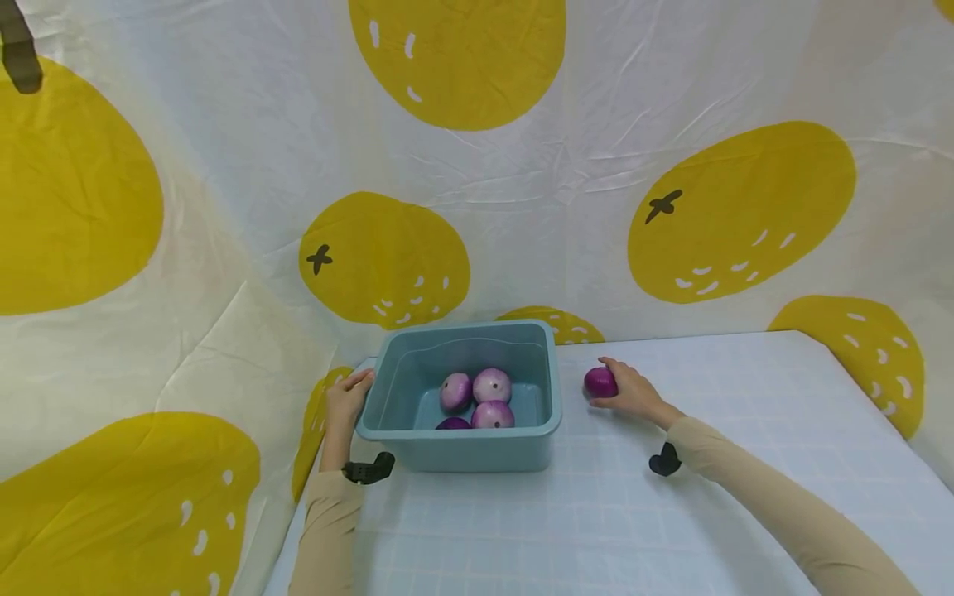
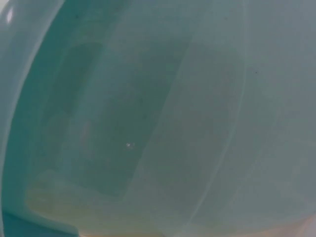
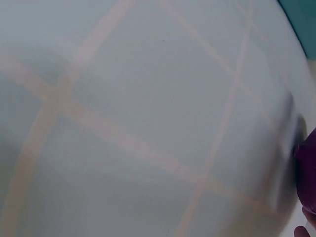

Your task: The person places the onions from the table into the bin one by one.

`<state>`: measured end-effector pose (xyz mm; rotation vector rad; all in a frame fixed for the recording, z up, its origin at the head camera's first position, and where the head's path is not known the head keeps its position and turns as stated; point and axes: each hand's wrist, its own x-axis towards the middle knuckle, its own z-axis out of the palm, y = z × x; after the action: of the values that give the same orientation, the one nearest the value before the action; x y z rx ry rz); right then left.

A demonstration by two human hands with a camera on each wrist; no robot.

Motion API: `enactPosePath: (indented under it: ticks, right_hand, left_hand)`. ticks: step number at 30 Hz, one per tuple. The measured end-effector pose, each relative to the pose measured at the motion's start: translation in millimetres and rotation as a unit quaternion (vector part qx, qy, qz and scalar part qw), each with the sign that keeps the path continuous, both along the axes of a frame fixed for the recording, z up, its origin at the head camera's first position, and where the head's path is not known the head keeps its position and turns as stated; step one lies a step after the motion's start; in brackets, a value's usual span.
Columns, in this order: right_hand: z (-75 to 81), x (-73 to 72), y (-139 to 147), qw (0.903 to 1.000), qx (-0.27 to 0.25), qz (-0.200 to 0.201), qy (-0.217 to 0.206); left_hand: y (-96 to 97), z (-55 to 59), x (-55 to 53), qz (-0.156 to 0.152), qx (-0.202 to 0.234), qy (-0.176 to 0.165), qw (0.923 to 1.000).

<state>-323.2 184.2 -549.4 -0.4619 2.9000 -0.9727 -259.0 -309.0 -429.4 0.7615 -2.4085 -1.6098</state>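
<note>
My left hand (image 1: 347, 401) holds the left rim of a blue-grey plastic bin (image 1: 469, 454). The bin's wall (image 2: 163, 113) fills the left wrist view. Inside lie several purple onions, including a paler one (image 1: 492, 386) and a dark one (image 1: 453, 423) partly hidden by the front wall. To the right of the bin, my right hand (image 1: 633, 392) grips a dark purple onion (image 1: 600, 382), fingers on its far side and thumb on its near side. That onion (image 3: 307, 170) shows at the right edge of the right wrist view, at or just above the tablecloth.
A pale checked tablecloth (image 1: 596, 530) covers the table. Behind and to the left hangs a white curtain (image 1: 522, 215) printed with large yellow fruit. The bin stands near the table's back left, close to the curtain. Both wrists wear black bands.
</note>
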Motion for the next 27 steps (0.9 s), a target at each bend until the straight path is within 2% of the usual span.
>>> enactPosePath:
  ticks: [7,15,27]
  right_hand:
    - [-6.7,-4.4,-2.1,0.9998,0.008,-0.012,-0.016]
    - [-7.3,-5.3,-3.1,0.9997,0.025,-0.007,-0.005]
    - [-9.3,-6.1,-2.3,0.9998,0.018,0.001,-0.004]
  left_hand:
    - [-0.3,-2.5,0.3,0.002,-0.002,0.0,1.0]
    - [-0.6,-2.4,0.4,-0.001,-0.003,-0.001,1.0]
    - [-1.4,1.1,0.6,-0.01,0.005,-0.006,0.9999]
